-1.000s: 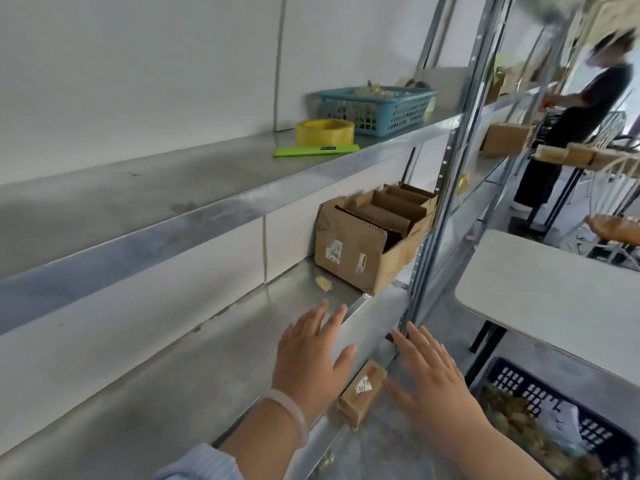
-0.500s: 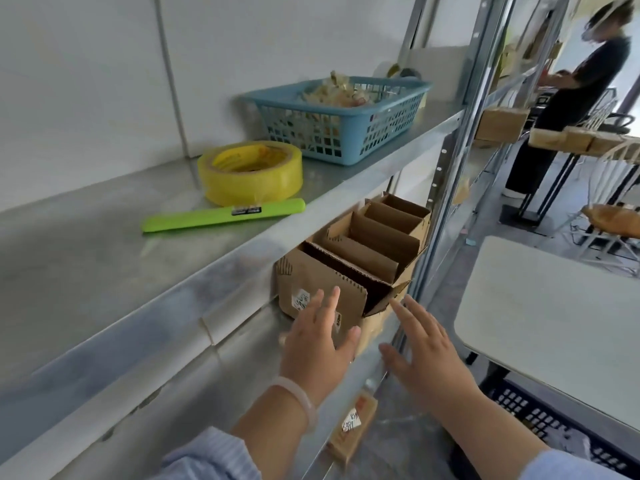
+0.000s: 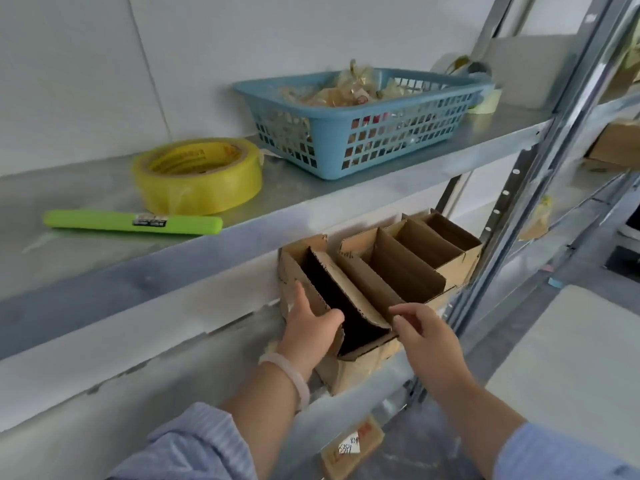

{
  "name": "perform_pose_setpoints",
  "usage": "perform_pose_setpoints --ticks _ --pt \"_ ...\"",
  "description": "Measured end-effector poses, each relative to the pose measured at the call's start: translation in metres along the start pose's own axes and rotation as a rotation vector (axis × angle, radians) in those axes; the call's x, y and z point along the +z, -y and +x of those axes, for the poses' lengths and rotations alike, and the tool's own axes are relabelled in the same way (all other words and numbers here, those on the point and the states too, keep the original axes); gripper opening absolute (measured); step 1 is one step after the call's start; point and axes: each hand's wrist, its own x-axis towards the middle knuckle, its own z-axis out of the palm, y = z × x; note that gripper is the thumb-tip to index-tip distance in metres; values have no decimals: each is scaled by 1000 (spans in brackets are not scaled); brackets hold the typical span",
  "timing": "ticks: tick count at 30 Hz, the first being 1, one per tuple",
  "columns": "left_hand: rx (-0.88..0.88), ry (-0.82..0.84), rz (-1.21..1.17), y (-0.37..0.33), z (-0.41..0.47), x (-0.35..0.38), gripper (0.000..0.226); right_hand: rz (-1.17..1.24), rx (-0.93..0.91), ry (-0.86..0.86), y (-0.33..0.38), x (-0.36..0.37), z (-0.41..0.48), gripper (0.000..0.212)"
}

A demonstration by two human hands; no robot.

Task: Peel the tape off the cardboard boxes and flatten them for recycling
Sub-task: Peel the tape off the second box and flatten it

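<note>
1. Head view: a row of open boxes (image 3: pixel 398 271) stands on the lower shelf (image 3: pixel 363 389), tight against the upright post (image 3: pixel 512 216) at its right end.
2. The left hand (image 3: pixel 308 327) is on the nearest box (image 3: pixel 346 327): thumb hooked over its near wall, fingers spread flat on the outer left side. A pale bracelet (image 3: pixel 291 375) sits on that wrist.
3. The right hand (image 3: pixel 426 334) is at the box's right flap, fingers slightly apart and curled; whether they pinch the flap, I cannot tell.
4. On the upper shelf (image 3: pixel 104 271) lie a yellow tape roll (image 3: pixel 197 174), a green cutter (image 3: pixel 131 222) just in front of it, and a blue basket (image 3: pixel 363 123) holding crumpled scraps.
5. A small labelled box (image 3: pixel 353 448) lies on the floor below the shelf edge.
6. A pale table (image 3: pixel 581 358) stands on the right.
</note>
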Motion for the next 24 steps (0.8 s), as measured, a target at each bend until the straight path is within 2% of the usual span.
perform_pose_setpoints --ticks 5,8,13,16,18,21,22,24 --pt "65 -217 -64 4 -5 7 74 52 1 301 -10 0 8 31" --pt "62 -299 -79 9 -11 5 67 148 -6 402 -10 -2 11 31" --pt "75 -400 -159 23 -32 -12 66 520 188 640 -13 -11 14 22" --pt "78 -404 -395 33 -47 -35 58 304 71 562 -19 -5 13 21" --pt "94 -368 -548 42 -57 -51 57 158 26 496 -20 4 11 35" --pt "138 -343 -654 58 -72 -69 55 125 68 613 -15 17 7 78" --pt "142 -347 -698 63 -75 -74 54 175 134 648 -13 22 7 89" --pt "129 -340 -792 74 -83 -83 51 342 341 690 -11 29 5 95"
